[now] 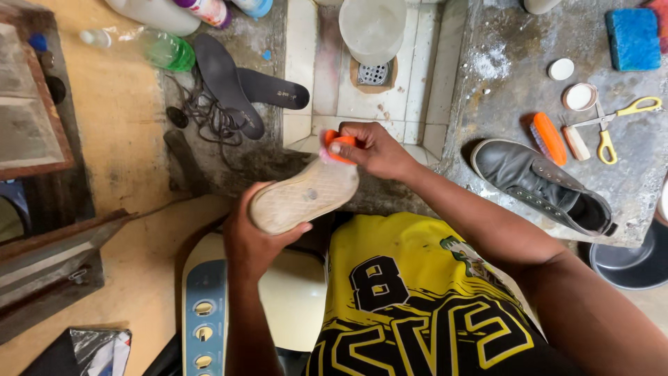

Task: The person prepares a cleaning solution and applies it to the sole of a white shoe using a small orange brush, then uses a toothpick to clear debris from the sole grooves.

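My left hand point(252, 237) grips a shoe point(305, 196) by its heel end, turned sole up; the pale sole is worn and dirty. My right hand point(371, 148) is closed around an orange brush point(339, 147) and presses it against the toe end of that sole. Both hands are over the edge of a tiled wash basin point(299, 104). The matching dark grey shoe point(539, 184) lies on its side on the concrete counter to the right, away from both hands.
Two dark insoles point(233, 80) and tangled laces point(209, 115) lie on the left counter beside a green bottle point(163, 49). On the right are an orange brush point(550, 138), yellow-handled scissors point(616, 122), round lids point(579, 97) and a blue sponge point(632, 38). A washing machine point(205, 313) sits below.
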